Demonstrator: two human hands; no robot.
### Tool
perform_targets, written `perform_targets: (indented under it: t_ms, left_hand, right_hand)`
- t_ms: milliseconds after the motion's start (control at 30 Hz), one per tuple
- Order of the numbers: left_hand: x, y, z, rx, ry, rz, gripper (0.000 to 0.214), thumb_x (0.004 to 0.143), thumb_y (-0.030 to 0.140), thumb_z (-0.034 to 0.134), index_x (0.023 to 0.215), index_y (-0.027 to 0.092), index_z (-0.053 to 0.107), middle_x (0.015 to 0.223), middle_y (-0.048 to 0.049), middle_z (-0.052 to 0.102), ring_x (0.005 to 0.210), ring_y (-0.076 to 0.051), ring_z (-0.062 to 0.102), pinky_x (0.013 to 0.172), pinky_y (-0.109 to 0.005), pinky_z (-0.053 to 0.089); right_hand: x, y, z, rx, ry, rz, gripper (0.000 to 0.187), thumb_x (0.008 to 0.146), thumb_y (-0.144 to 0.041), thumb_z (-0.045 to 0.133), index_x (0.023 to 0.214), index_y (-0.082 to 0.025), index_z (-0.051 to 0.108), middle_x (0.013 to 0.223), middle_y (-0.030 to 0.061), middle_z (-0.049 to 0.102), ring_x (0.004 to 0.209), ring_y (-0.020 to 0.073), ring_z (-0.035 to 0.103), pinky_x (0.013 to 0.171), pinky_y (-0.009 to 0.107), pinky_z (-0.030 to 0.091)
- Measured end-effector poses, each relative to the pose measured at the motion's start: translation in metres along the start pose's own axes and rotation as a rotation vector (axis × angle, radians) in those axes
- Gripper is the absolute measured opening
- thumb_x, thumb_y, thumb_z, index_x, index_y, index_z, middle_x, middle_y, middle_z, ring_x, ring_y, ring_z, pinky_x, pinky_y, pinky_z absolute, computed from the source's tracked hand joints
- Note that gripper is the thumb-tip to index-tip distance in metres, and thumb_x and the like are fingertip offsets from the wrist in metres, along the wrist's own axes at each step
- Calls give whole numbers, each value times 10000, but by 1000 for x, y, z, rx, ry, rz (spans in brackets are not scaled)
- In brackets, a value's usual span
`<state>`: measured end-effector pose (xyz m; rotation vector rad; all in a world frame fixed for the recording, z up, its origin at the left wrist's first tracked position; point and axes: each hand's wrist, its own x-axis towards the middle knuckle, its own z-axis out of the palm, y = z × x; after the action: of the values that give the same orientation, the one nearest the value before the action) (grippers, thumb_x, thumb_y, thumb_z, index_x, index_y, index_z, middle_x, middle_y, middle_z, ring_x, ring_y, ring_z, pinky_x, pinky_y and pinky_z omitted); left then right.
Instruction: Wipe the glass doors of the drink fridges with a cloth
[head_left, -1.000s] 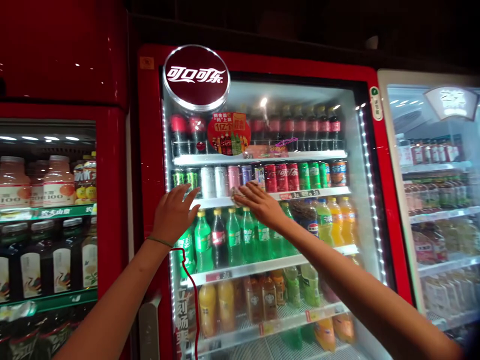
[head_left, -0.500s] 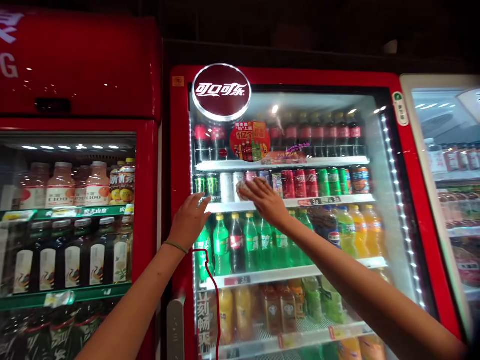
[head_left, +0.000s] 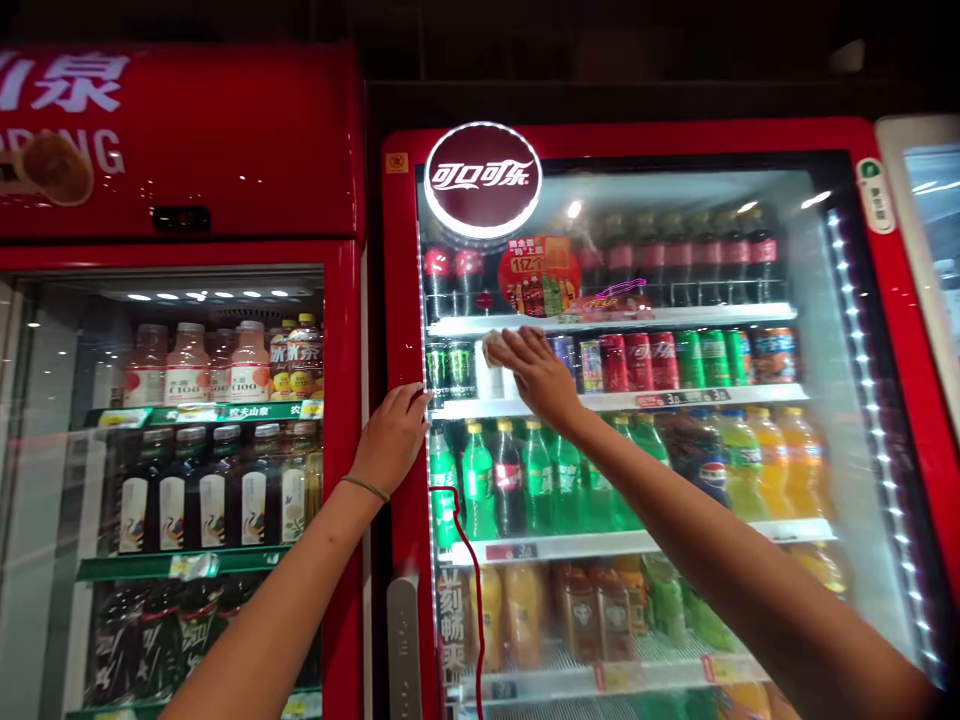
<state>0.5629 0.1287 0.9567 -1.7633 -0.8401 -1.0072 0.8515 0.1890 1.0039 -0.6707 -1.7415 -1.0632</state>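
Red Coca-Cola cooler [head_left: 397, 300] ahead, my left grip [head_left: 390, 440] was open on its glass door [head_left: 675, 200], my right grip [head_left: 541, 378] higher, closure unclear to me

Round sign [head_left: 482, 180]: 可口可乐. Left cooler header [head_left: 180, 130]: 泉, "PRING". Door decal [head_left: 451, 625]: 立刻畅爽. Shelf tag [head_left: 511, 551]: 3.0. Pepsi bottle [head_left: 712, 480]. Monster can [head_left: 448, 370].

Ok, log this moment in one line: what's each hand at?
left hand: fingertips at left edge of Coca-Cola cooler, by Monster cans | right hand: on small pale item, kind unclear
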Motion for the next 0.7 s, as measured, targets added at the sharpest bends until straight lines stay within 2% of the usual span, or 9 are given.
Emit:
perform_targets:
  t_ms: [100,200,267,300,400,467,500,600,700]
  left_hand:
    - [-2,-1,1,-11,2,-13,380,946,159,555,1322,183,601,1367,-151,621,1306,-310,576,1123,-499,530]
    - [-4,-2,3,-23,17,-21,402,952,161,562,1353,171,572,1362,-150,622,1309,-303,572,1135,-489,520]
    - [-4,-5,4,-38,28,-19,423,955,179,574,1376,159,551,1363,-156,618,1310,-302,569,1139,-486,515]
    - [-4,-7,5,-46,33,-19,425,956,187,576,1379,153,546,1364,-160,616,1309,-303,570,1139,-486,515]
    - [0,-15,6,-63,51,-26,432,963,200,572,1390,148,531,1371,-166,609,1314,-307,562,1144,-499,507]
    - [3,-20,7,-65,66,-35,448,961,194,574,1403,144,521,1380,-170,602,1321,-311,554,1154,-508,495]
    - [4,-21,7,-63,71,-38,455,959,189,576,1408,138,517,1385,-173,599,1325,-312,551,1160,-509,489]
    - [6,-24,8,-59,72,-44,463,958,177,576,1414,122,516,1396,-175,593,1336,-312,543,1171,-500,480]
    - [5,-24,9,-63,70,-38,463,964,175,570,1420,116,516,1399,-173,594,1342,-309,537,1173,-501,481]
  right_hand:
    - [18,-23,15,9,72,66,713,998,-55,448,1602,-423,360,1659,-87,385,1602,258,225,1322,590,276]
    - [3,-42,21,67,-41,-122,732,976,-27,461,1592,-414,381,1652,-95,397,1600,224,232,1336,546,268]
    - [-8,-40,18,88,-120,-240,756,965,-23,484,1582,-447,380,1639,-117,412,1587,204,272,1344,520,257]
    - [-8,-36,15,87,-130,-245,763,964,-21,484,1579,-461,376,1638,-124,408,1583,201,284,1347,516,250]
    - [21,-28,13,56,-39,-57,725,982,-31,447,1578,-440,399,1655,-112,377,1594,220,252,1349,540,235]
    - [46,-37,20,35,41,82,667,997,-51,429,1568,-395,445,1659,-88,380,1606,243,211,1345,566,229]
    - [53,-46,24,30,53,98,644,1001,-58,431,1562,-374,466,1658,-75,388,1608,251,200,1344,568,233]
    - [34,-69,34,35,-8,-67,653,989,-34,445,1569,-335,463,1654,-46,408,1610,243,199,1345,535,248]
    - [-12,-63,31,48,-93,-315,746,973,-10,471,1610,-379,354,1657,-66,404,1604,211,224,1344,511,249]
